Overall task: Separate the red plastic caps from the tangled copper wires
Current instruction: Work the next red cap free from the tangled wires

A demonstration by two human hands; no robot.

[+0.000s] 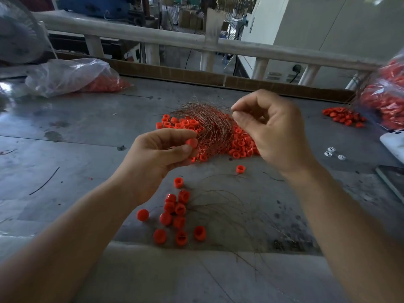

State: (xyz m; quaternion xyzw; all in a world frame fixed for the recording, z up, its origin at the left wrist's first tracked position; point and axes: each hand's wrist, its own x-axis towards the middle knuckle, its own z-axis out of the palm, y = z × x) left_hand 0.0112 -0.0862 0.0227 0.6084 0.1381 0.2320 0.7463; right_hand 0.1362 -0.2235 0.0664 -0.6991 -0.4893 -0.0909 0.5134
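Mid-frame, our left hand (159, 156) pinches a cap (192, 142) and our right hand (273, 130) pinches the wires (209, 122) above the counter (87, 127); a hard tug could snap wires or fling the cap away.

You work at a scuffed grey metal workbench (65, 127) in a factory workshop, where loose red plastic caps (240, 143) lie in a heap and clear plastic bags (65, 75) bulging with more sit at either end. Beyond a pale painted railing (153, 38), blue machinery (91, 5), stacked brown cardboard boxes (190, 18) and a black power cable (296, 68) crowd the shop floor.
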